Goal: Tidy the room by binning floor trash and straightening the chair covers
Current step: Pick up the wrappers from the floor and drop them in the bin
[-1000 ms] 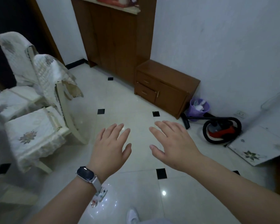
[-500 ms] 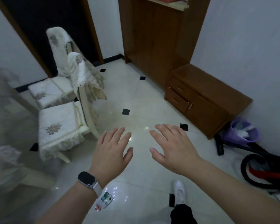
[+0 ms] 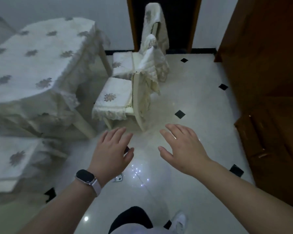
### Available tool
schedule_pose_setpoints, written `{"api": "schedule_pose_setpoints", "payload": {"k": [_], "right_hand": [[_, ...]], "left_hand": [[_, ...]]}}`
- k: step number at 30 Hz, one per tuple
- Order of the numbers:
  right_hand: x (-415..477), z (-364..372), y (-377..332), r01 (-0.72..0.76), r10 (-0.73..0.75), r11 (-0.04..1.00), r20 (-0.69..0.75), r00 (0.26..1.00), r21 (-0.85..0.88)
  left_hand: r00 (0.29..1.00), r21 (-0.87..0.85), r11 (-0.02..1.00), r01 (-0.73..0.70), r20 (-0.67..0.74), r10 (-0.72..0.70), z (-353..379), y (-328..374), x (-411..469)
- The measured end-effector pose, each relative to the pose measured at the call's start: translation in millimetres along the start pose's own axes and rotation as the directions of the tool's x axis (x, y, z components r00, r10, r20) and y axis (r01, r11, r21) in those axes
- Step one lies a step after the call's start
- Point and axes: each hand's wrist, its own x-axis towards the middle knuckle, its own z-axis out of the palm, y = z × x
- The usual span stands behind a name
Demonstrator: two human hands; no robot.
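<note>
- Landmark: the near chair (image 3: 120, 105), cream colour, approx. in the middle of the view.
- Its seat cover (image 3: 111, 98), w/ a flower motif, lies flat on the seat; the lace edge hangs over the front.
- Its back cover (image 3: 151, 65) sits crooked: it is bunched at the top, folds hang down behind the backrest, and a strip of bare frame shows at the side.
- The far chair (image 3: 155, 21) stands just behind the near chair, w/ a white cloth draped over its backrest.
- Left hand (image 3: 111, 152): on the viewer's side of the near chair, in the air above the floor (image 3: 193, 92). Fingers are straight and a bit spread, palm down, nothing in it. A dark watch (image 3: 85, 176) is on the wrist.
- Right hand (image 3: 183, 149): beside the left one, below-right of the near chair's rear leg. It is also flat w/ spread fingers and holds nothing. The two hands don't touch.
- Trash: one small wrapper (image 3: 118, 179) w/ green print lies on the floor, nearer to the viewer than the near chair, partly hidden by the left wrist.
- The table (image 3: 41, 53), w/ a white flowered cloth, is left of the near chair, close to its seat.
- The brown wooden cabinet (image 3: 269, 81) is right of the near chair, well apart; tiles w/ black diamonds lie between.
</note>
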Motion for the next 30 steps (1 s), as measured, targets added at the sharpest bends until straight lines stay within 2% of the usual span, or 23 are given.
{"api": "schedule_pose_setpoints", "payload": {"k": [3,6,11,16,22,25,30], "right_hand": [[28.7,9.2,-6.8,0.124,-0.125,0.991,0.021,0.992,0.046],[55.1,23.1,-15.1,0.210,-0.214,0.976,0.073,0.974,0.061],[93.2,48.0,-29.6,0.298,-0.306,0.952,0.208,0.929,0.069],[137.8,66.1,-41.8,0.375,-0.371,0.926,0.264,0.890,0.037],[204.0,88.9,-54.8,0.441,-0.417,0.898,0.327,0.848,-0.001],[226.9,100.7,-61.2,0.472,-0.449,0.882,0.320,0.834,0.005],[260.7,129.8,-67.8,0.534,-0.524,0.844,0.296,0.799,0.052]], "left_hand": [[0.991,0.012,0.991,0.133,-0.032,-0.133,0.5,-15.6,-15.2],[0.971,0.010,0.971,0.240,0.003,-0.240,9.2,-32.7,-27.6],[0.929,-0.033,0.929,0.369,0.039,-0.368,37.1,-58.1,-34.2],[0.878,-0.084,0.874,0.479,0.060,-0.475,67.0,-88.6,-22.5],[0.840,-0.112,0.832,0.543,0.078,-0.537,92.4,-133.3,0.1],[0.830,-0.128,0.821,0.556,0.042,-0.556,91.5,-150.7,12.3],[0.772,-0.146,0.764,0.629,0.006,-0.635,99.3,-173.1,24.0]]}}
